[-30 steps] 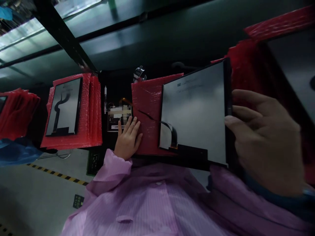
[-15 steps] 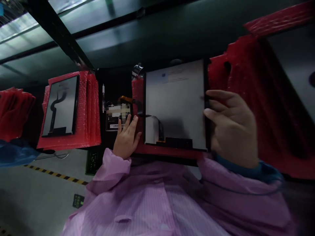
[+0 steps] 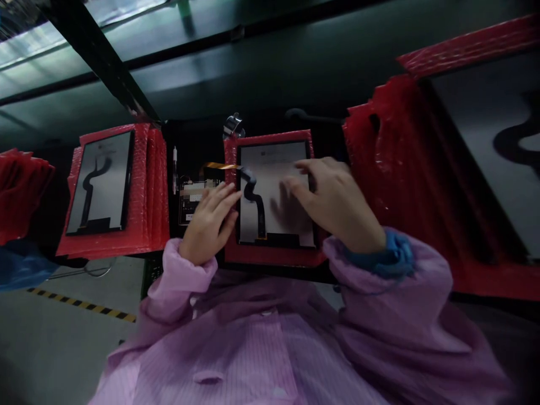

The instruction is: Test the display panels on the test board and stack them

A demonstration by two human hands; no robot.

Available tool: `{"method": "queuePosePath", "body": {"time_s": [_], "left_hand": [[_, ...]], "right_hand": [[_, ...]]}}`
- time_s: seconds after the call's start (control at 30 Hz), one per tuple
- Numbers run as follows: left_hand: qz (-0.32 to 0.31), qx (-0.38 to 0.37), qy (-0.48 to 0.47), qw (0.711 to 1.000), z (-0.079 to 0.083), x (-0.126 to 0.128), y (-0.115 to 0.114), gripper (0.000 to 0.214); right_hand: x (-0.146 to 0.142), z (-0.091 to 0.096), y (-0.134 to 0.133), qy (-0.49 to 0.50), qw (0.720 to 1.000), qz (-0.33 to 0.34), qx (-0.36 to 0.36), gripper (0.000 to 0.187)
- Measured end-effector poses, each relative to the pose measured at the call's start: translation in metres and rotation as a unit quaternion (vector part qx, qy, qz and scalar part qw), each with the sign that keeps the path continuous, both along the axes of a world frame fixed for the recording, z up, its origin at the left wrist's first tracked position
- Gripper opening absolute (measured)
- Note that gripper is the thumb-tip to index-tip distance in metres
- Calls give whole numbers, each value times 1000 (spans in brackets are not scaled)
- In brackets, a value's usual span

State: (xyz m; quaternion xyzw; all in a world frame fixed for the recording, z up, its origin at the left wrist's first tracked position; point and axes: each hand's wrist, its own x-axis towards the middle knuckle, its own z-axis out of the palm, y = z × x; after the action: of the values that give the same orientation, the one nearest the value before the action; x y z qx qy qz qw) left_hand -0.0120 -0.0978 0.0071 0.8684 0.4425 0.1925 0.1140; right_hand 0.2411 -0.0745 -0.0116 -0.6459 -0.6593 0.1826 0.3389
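A display panel [image 3: 274, 160] lies flat on a red bubble-wrap bag [image 3: 270, 257] in front of me, its grey back facing up. A black flex cable [image 3: 260, 216] curves up its left side and meets an orange ribbon [image 3: 219, 166], which leads toward a small circuit board [image 3: 188, 194]. My left hand [image 3: 210, 224] has its fingers stretched out at the panel's left edge, partly covering the board. Over the panel's right side is my right hand [image 3: 340, 197], thumb and fingers apart with nothing between them. Its shadow falls on the panel.
To the left, another panel [image 3: 113, 185] rests on stacked red bags [image 3: 143, 236]. Large red bags [image 3: 392, 185] with a panel [image 3: 472, 118] on top stand at the right. A white pen [image 3: 175, 169] and a shiny metal object [image 3: 233, 126] lie near the board.
The panel, held raised at its right edge by my right hand, now lies flat on the red bag. My right hand has let go and moved left over it.
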Motion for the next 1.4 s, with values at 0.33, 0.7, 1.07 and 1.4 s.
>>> {"method": "queuePosePath", "body": {"time_s": [0.33,0.7,1.07,1.4], "left_hand": [[-7,-13,55,998,-14,5,109,37],[-60,47,-48,996,4,-17,96,15],[-73,-37,14,997,6,-10,84,22],[-92,-38,-2,995,8,-8,80,18]], "right_hand": [[-60,-21,41,73,993,88,18,31],[-62,-7,22,50,985,161,25,12],[-60,-10,25,129,964,230,-31,19],[-56,-11,27,217,939,263,-41,11]]}}
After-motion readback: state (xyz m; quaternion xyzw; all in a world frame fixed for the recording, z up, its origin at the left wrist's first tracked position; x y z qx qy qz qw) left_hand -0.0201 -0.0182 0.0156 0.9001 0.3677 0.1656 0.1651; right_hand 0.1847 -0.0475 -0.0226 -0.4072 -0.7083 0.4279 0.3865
